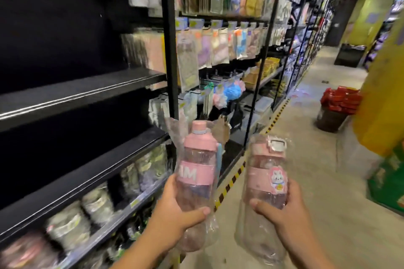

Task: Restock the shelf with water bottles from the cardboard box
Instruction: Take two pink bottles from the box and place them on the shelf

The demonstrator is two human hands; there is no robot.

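Gripping a pink water bottle (196, 159) around its lower body, the left hand (175, 209) has its thumb laid across the near face and its fingers curled round the far side. This bottle stands upright above the hand inside a clear plastic bag, with a pink band bearing white letters just above the thumb.

The right hand (282, 209) grasps a second pink bottle (265, 172) the same way, low on its body, thumb pointing left. That bottle is also bagged and upright. A rabbit sticker (277, 179) sits just above the fingers, and a white latch tops its lid.

The two bottles are held side by side, near each other but apart, in the near middle of the scene.

Both lie just right of the black shelf unit (83, 94), level with its lower boards and not touching them. On the low near-left board stands a row of wrapped items (98, 203), too blurred to name. Farther along the aisle, hanging packets (218, 50) fill the racks. Yellow-and-black tape (229, 183) edges the concrete floor, and a dark bin (330, 120) of red packs stands at the far right.
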